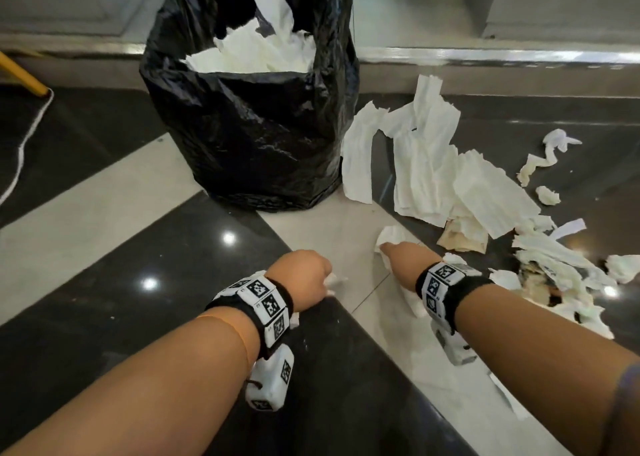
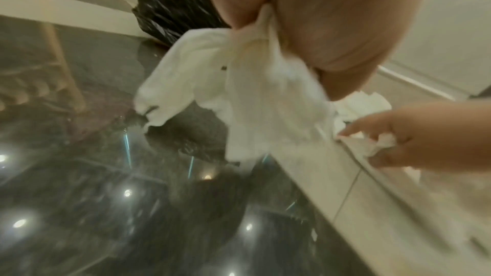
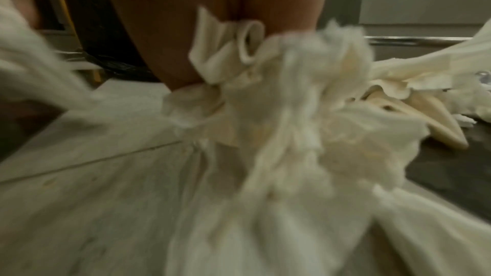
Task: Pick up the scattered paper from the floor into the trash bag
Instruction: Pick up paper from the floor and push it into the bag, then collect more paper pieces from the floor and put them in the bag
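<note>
A black trash bag [image 1: 256, 133] stands open on the floor with white paper [image 1: 256, 52] inside. My left hand [image 1: 304, 277] is closed into a fist on a wad of white paper [image 2: 239, 96] that hangs below it. My right hand [image 1: 403, 260], just right of the left, grips a bunch of crumpled paper [image 3: 292, 116]; a bit of that paper [image 1: 389, 236] sticks out past its fingers. Both hands are low over the floor, in front of the bag. Many torn white paper strips [image 1: 436, 168] lie scattered on the floor right of the bag.
A step or ledge [image 1: 485, 57] runs behind the bag. A yellow handle with a white cord [image 1: 24, 75] lies at the far left. Small paper scraps [image 1: 547, 196] and a brownish stained piece [image 1: 460, 237] lie at the right. The floor is glossy black and pale tile.
</note>
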Motion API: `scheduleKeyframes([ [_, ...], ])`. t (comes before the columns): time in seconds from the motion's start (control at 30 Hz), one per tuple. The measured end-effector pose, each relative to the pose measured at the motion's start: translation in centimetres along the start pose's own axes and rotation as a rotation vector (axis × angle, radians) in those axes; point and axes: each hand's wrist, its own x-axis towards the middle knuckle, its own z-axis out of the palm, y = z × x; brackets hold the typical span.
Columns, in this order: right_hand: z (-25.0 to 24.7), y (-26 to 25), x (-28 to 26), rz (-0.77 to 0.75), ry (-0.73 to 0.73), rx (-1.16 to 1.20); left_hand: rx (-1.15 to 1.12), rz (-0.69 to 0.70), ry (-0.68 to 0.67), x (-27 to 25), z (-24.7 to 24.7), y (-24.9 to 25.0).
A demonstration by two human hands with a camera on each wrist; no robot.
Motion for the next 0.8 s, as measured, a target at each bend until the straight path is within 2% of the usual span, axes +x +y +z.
scheduleKeyframes([
  [0.07, -1.2, -0.3, 0.3, 0.034, 0.006, 0.106, -0.008, 0.008, 0.047, -0.5, -1.5, -0.1],
  [0.13, -2.9, -0.3, 0.3, 0.076, 0.071, 0.261, 0.037, 0.049, 0.114, -1.0, -3.9, 0.0],
  [0.2, -4.7, -0.2, -0.1, 0.082, 0.148, 0.396, 0.097, 0.101, 0.25, -1.7, -7.7, 0.4],
  [0.27, -6.2, -0.1, -0.7, 0.11, 0.217, 0.557, 0.099, 0.132, 0.483, -2.4, -12.6, 0.6],
  [0.4, -8.1, -0.2, -2.3, 0.13, 0.297, 0.755, -0.068, 0.203, 1.095, -3.8, -23.2, 0.1],
  [0.43, -8.4, -0.3, -2.9, 0.134, 0.325, 0.813, -0.062, 0.198, 1.207, -4.0, -25.6, -0.1],
  [0.47, -8.7, -0.4, -3.4, 0.138, 0.357, 0.851, -0.017, 0.145, 1.252, -4.0, -27.6, -0.3],
  [0.57, -9.2, -0.4, -4.4, 0.122, 0.441, 0.86, 0.2, -0.078, 1.102, -3.1, -30.6, -1.5],
  [0.6, -9.3, -0.4, -4.6, 0.117, 0.464, 0.86, 0.246, -0.09, 1.068, -2.7, -30.8, -2.3],
  [0.7, -10.0, -0.1, -5.8, 0.127, 0.503, 0.853, 0.213, 0.013, 1.004, -1.5, -30.5, -4.5],
  [0.73, -10.2, 0.2, -6.3, 0.126, 0.515, 0.843, 0.185, 0.016, 0.934, -0.3, -30.4, -5.6],
  [0.8, -10.9, 0.4, -7.3, 0.133, 0.523, 0.816, 0.164, -0.068, 0.674, 2.2, -30.1, -7.4],
])
